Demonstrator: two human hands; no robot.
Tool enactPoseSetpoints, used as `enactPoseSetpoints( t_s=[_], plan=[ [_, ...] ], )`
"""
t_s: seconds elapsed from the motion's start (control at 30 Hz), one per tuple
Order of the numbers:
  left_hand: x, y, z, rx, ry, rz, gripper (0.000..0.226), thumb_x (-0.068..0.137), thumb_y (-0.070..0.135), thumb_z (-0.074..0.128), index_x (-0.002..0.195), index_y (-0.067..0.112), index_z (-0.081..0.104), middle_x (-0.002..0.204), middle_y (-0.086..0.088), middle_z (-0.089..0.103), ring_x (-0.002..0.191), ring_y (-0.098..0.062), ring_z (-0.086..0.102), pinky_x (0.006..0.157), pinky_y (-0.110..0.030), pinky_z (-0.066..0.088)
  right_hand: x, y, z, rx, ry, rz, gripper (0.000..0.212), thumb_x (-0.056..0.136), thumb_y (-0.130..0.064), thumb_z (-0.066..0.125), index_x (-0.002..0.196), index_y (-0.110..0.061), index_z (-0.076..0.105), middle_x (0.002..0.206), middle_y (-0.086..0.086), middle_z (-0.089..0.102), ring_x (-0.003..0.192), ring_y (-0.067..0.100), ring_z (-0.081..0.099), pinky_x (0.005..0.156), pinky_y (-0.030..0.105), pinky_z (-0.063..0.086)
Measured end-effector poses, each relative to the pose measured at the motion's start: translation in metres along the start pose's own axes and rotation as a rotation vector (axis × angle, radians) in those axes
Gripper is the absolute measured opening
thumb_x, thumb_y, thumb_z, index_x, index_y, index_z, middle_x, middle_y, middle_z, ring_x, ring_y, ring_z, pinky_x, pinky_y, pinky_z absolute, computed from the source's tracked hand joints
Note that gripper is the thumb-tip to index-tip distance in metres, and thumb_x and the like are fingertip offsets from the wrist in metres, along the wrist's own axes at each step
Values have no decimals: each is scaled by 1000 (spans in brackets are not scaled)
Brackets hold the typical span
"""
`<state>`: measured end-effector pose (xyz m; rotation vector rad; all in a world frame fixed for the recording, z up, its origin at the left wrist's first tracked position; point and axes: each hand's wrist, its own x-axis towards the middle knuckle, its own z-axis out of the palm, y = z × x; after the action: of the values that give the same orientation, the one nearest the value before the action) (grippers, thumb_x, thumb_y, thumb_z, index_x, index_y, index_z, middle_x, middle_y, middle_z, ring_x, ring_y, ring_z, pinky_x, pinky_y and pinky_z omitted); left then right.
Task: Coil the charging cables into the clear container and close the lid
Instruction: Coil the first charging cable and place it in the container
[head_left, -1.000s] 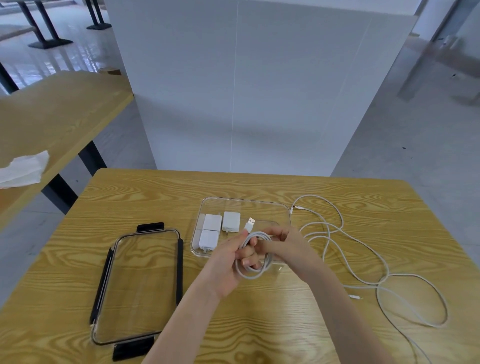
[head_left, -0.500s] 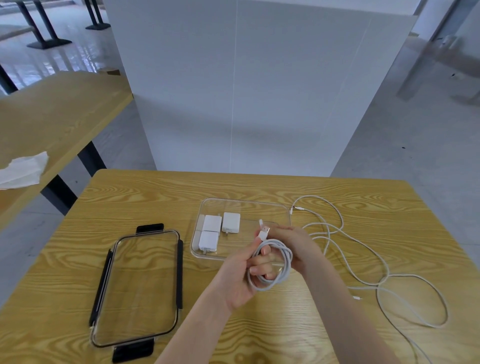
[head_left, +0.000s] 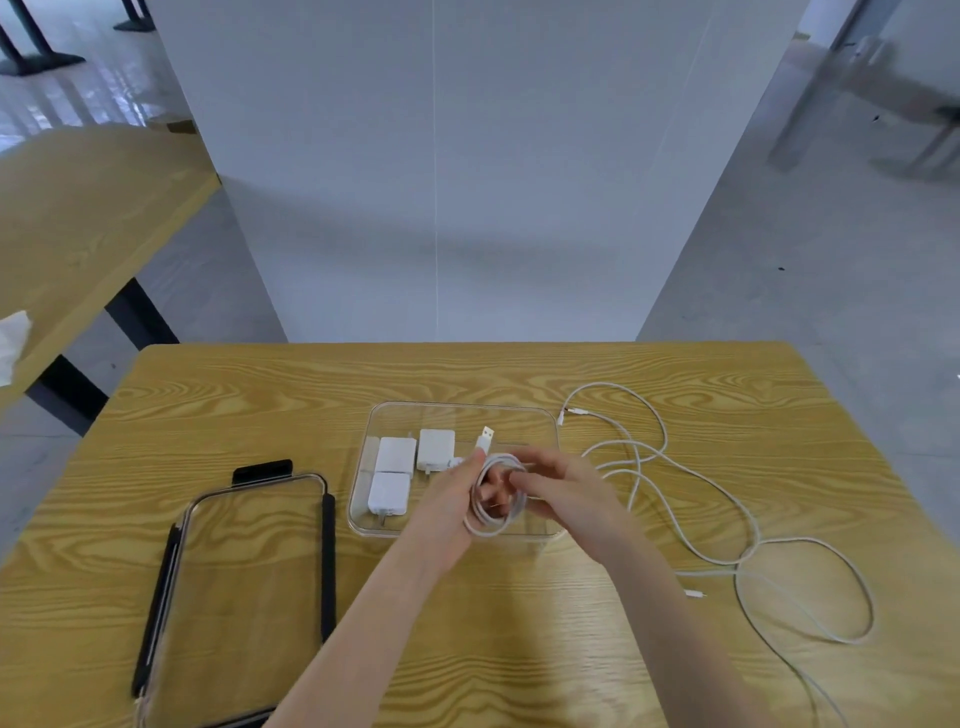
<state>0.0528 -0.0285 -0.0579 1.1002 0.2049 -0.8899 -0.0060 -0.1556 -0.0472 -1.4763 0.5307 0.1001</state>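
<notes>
Both hands hold one coiled white charging cable (head_left: 493, 512) just above the near right part of the clear container (head_left: 457, 410). My left hand (head_left: 447, 506) pinches the coil by its USB plug end, which sticks up. My right hand (head_left: 563, 493) grips the coil's right side, fingers through the loop. Three white charger blocks (head_left: 397, 454) lie in the container's left half. Loose white cables (head_left: 691, 499) sprawl on the table to the right. The clear lid (head_left: 244, 592) with black clips lies flat at the left.
The wooden table (head_left: 467, 374) ends just beyond the container, with a white partition wall behind it. Another wooden table (head_left: 78, 208) stands at the far left with crumpled white paper (head_left: 10, 338) on it.
Both hands have carried the coiled cable forward from over the table's near side to over the container. The plug end now points up over the tray.
</notes>
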Motion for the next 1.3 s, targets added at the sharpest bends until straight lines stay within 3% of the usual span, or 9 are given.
enactPoseSetpoints(
  t_s=[0.1,0.23,0.4,0.57,0.7,0.87,0.97,1.07,1.3],
  plan=[
    [24,2,0,320,151,57,46,94,36,45,59,10,60,48,1,57,42,-9,55,50,-20,46,11,3,-3,-62,86,-31,28,82,4,61,83,-23,71,73,1,71,66,9,68,64,21,57],
    [54,2,-4,725,248,232,45,94,36,45,60,12,63,56,1,62,56,-13,58,66,-28,48,35,9,-7,-197,215,-41,37,81,3,62,69,-31,71,64,-7,70,69,20,67,74,37,58],
    [90,10,-8,831,118,26,31,90,26,46,69,9,59,68,-5,62,68,-19,61,78,-40,55,64,11,-7,-690,333,-85,22,89,-9,54,103,-11,70,95,3,70,91,20,64,65,22,35],
    [113,7,-8,986,108,-105,28,88,13,44,62,11,52,69,-8,61,72,-25,63,73,-35,56,90,17,1,-1121,284,-60,26,90,-2,45,109,-9,61,111,8,58,95,29,59,64,30,34],
    [128,6,-6,1148,104,-80,28,93,13,35,74,5,53,77,-12,61,65,-26,58,64,-34,52,101,12,4,-1295,295,-6,24,88,1,48,106,-9,60,112,5,61,122,25,42,69,29,36],
    [139,-4,-5,1373,65,-10,40,97,18,33,61,7,46,60,-7,52,63,-29,55,58,-32,47,110,5,6,-1299,243,116,19,88,8,41,87,-4,55,111,13,60,105,29,56,70,31,39],
    [142,-12,-7,1293,116,-5,41,96,16,38,58,8,48,56,-8,57,45,-20,57,51,-30,55,112,12,9,-1234,222,80,24,91,4,40,111,-3,51,120,15,53,107,29,56,71,29,37],
    [142,-19,-10,1201,186,21,42,94,12,43,53,11,46,49,-4,53,30,-5,49,33,-17,42,110,22,8,-1169,164,51,31,89,4,46,118,-4,47,125,15,49,112,29,50,75,28,36],
    [143,-18,-12,1247,249,62,43,95,27,42,80,-8,63,82,-25,69,78,-37,66,74,-45,55,110,42,6,-1086,44,24,54,83,7,54,131,-9,36,139,8,37,132,24,33,92,31,40]
  ],
)
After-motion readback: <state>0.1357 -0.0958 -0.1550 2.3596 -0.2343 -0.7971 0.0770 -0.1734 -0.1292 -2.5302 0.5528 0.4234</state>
